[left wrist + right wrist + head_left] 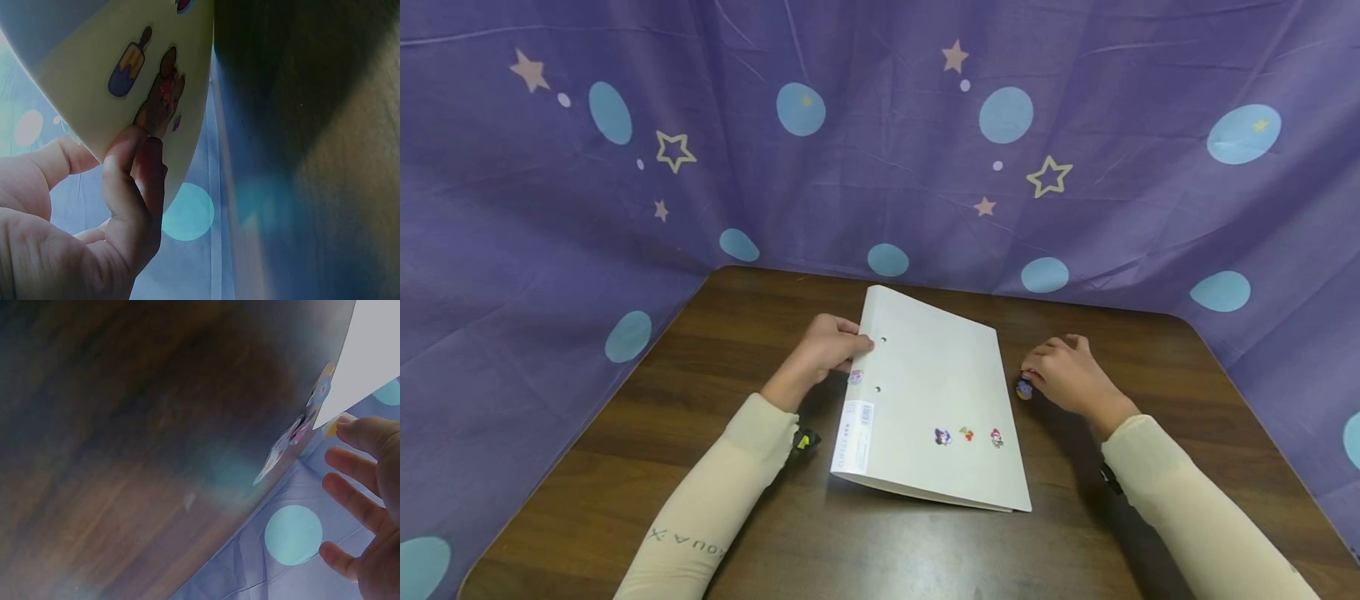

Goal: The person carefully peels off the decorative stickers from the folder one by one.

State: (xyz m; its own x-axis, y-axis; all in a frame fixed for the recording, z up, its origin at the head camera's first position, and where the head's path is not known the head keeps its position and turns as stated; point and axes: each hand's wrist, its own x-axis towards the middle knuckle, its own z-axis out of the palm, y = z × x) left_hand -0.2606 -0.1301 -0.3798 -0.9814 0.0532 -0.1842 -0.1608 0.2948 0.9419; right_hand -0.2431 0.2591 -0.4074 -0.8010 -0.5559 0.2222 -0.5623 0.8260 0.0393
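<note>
Just right of the white folder (940, 379), the right hand (1067, 377) is at a small sticker (1024, 389) — can't tell if it's pinched — while the left hand (827, 343) grips the spine (848, 433) opposite.

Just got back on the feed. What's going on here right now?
A person at a wooden table is handling a white folder covered in small stickers. The left hand grips it at the spine side, thumb on top. Three stickers sit toward the bottom of the cover. The right hand is at a small purple-and-yellow item just beyond the folder's right edge; whether it is pinched or only touched, I can't tell.
</note>
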